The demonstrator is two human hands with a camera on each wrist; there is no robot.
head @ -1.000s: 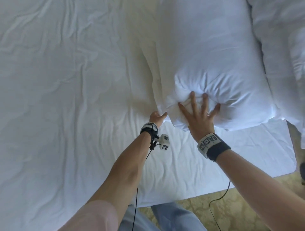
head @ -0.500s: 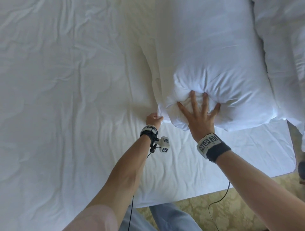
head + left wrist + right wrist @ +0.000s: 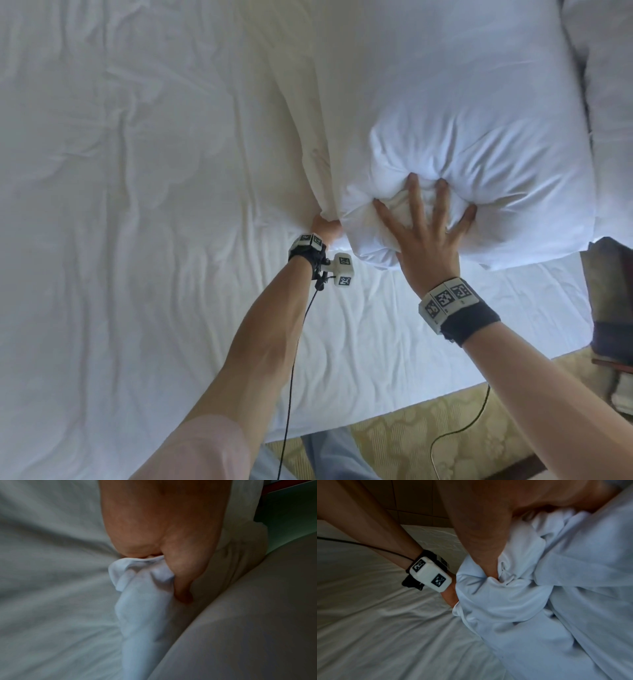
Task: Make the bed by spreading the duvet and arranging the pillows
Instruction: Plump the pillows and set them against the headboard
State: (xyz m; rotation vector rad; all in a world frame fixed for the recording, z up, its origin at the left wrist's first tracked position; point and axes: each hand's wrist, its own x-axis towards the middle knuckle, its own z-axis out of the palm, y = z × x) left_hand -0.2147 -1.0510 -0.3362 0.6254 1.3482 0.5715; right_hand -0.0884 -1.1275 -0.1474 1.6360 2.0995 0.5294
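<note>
A plump white pillow [image 3: 462, 102] lies on the bed's right part, its near end towards me. My right hand [image 3: 424, 219] presses into that end with fingers spread and fairly straight, denting the filling; the right wrist view shows the hand [image 3: 488, 540] sunk into bunched pillow fabric [image 3: 539, 615]. At the pillow's near left corner my left hand [image 3: 325, 229] is curled into a fist. The left wrist view shows its thumb and fingers [image 3: 163, 540] gripping a bunch of the white pillowcase [image 3: 142, 577]. Wrinkled white bedding [image 3: 137, 205] covers the mattress.
A second white pillow [image 3: 609, 102] lies against the first at the far right. The bed's near edge meets patterned beige carpet [image 3: 411, 445]. A dark folded cloth on wooden furniture [image 3: 613, 308] stands at the right. Cables hang from both wrists.
My left hand has moved in from beside the pillow corner and closed on the pillowcase. The right hand stays spread and has pushed deeper into the pillow's end.
</note>
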